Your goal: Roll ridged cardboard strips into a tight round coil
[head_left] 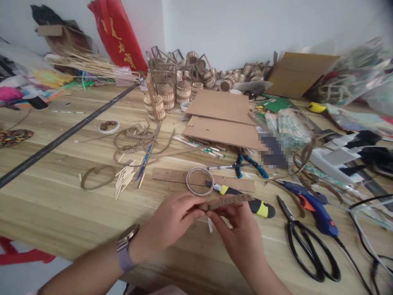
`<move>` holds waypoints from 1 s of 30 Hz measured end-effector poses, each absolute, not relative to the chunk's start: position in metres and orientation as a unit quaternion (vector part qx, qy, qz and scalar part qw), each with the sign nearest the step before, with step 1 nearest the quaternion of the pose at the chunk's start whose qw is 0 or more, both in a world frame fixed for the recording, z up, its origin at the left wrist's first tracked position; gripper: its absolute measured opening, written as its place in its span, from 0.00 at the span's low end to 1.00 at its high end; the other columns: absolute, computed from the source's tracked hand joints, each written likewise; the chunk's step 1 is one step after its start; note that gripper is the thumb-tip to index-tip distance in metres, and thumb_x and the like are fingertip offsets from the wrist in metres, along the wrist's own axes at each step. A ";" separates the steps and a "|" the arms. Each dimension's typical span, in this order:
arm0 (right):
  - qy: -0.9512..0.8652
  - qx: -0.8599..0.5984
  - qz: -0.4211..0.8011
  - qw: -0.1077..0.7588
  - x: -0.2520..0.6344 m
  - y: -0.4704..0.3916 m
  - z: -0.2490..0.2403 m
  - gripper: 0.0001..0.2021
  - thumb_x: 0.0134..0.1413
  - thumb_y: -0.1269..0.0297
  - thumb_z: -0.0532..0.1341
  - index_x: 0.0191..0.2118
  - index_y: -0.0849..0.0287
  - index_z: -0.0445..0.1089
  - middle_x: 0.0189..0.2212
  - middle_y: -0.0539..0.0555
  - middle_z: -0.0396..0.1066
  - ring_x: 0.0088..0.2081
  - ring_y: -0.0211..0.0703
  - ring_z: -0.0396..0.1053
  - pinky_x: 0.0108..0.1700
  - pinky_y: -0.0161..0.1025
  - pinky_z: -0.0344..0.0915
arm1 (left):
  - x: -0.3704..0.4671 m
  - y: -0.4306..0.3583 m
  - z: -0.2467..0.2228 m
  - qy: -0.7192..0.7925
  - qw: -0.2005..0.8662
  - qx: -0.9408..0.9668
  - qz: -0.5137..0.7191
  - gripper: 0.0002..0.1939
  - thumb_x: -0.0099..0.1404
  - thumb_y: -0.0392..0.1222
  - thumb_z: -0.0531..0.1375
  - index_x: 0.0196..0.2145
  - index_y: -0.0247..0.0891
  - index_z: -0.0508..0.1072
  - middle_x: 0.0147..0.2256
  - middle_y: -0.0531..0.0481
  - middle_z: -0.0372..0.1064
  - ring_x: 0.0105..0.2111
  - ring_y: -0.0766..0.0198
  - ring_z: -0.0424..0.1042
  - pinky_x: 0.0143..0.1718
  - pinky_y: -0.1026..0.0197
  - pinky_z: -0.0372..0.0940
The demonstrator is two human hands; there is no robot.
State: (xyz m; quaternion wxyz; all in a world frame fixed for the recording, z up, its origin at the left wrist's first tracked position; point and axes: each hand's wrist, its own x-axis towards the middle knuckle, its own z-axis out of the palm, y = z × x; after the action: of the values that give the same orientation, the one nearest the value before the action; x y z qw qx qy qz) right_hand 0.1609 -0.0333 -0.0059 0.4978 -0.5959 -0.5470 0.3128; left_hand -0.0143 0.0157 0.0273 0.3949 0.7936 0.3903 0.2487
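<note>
one ridged brown strip (230,201), pinched in fingers of left hand (172,218) and right hand (244,233); utility knife (262,208), just far side; black scissors (294,224), right, on desk (61,211).

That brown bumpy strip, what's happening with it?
A person is holding the brown ridged strip in the fingers of both the left hand and the right hand, over a wooden table. A yellow-and-black cutter lies just beyond the right hand. Scissors and a blue glue gun lie to the right. Little slatted buckets stand at the back.
</note>
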 end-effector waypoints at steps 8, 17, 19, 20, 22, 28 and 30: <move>-0.481 -0.562 0.385 0.553 0.157 -0.036 -0.006 0.15 0.51 0.59 0.68 0.40 0.53 0.61 0.31 0.53 0.80 0.32 0.45 0.79 0.31 0.36 0.75 | -0.012 0.015 0.029 0.412 0.519 0.710 0.237 0.08 0.66 0.40 0.58 0.35 0.37 0.76 0.30 0.52 0.75 0.32 0.64 0.74 0.34 0.68 0.66; -0.583 -0.611 0.216 0.491 0.162 -0.039 -0.022 0.14 0.53 0.56 0.66 0.43 0.51 0.64 0.33 0.53 0.80 0.31 0.49 0.80 0.29 0.38 0.75 | -0.017 0.017 0.033 0.376 0.342 0.846 0.164 0.10 0.68 0.32 0.55 0.40 0.40 0.76 0.36 0.50 0.78 0.37 0.60 0.76 0.38 0.64 0.65; -0.592 -0.608 0.209 0.487 0.163 -0.039 -0.023 0.14 0.53 0.55 0.65 0.43 0.52 0.65 0.34 0.54 0.80 0.31 0.49 0.80 0.30 0.38 0.75 | -0.017 0.017 0.032 0.371 0.335 0.853 0.149 0.12 0.68 0.32 0.55 0.43 0.41 0.75 0.38 0.50 0.78 0.39 0.59 0.76 0.41 0.62 0.66; -0.587 -0.609 0.217 0.487 0.163 -0.038 -0.023 0.14 0.53 0.56 0.66 0.43 0.52 0.64 0.33 0.53 0.80 0.31 0.49 0.80 0.30 0.39 0.75 | -0.016 0.016 0.032 0.373 0.336 0.852 0.147 0.12 0.68 0.32 0.55 0.44 0.41 0.75 0.39 0.50 0.78 0.41 0.58 0.76 0.42 0.61 0.66; -0.561 -0.609 0.264 0.495 0.162 -0.036 -0.018 0.14 0.51 0.57 0.67 0.39 0.52 0.62 0.30 0.51 0.79 0.30 0.47 0.79 0.30 0.38 0.73 | -0.016 0.016 0.031 0.386 0.350 0.839 0.159 0.11 0.68 0.32 0.56 0.43 0.42 0.76 0.39 0.50 0.78 0.41 0.58 0.76 0.43 0.61 0.67; -0.418 -0.526 0.456 0.584 0.160 -0.025 0.004 0.19 0.47 0.58 0.71 0.36 0.52 0.59 0.24 0.45 0.75 0.26 0.39 0.74 0.29 0.33 0.69 | -0.014 0.013 0.025 0.399 0.444 0.751 0.281 0.19 0.68 0.37 0.59 0.56 0.44 0.68 0.45 0.52 0.77 0.42 0.64 0.77 0.43 0.65 0.70; -0.387 -0.515 0.489 0.589 0.160 -0.023 0.006 0.20 0.45 0.57 0.72 0.36 0.53 0.60 0.23 0.45 0.74 0.26 0.38 0.73 0.30 0.34 0.69 | -0.013 0.010 0.022 0.381 0.381 0.788 0.298 0.18 0.68 0.38 0.60 0.56 0.43 0.68 0.47 0.50 0.76 0.44 0.62 0.76 0.47 0.62 0.70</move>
State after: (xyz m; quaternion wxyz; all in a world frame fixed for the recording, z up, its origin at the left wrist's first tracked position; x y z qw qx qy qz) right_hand 0.1595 -0.0226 0.0064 0.5886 -0.5152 -0.3866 0.4886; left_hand -0.0128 0.0104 0.0215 0.3813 0.7878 0.3811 0.2978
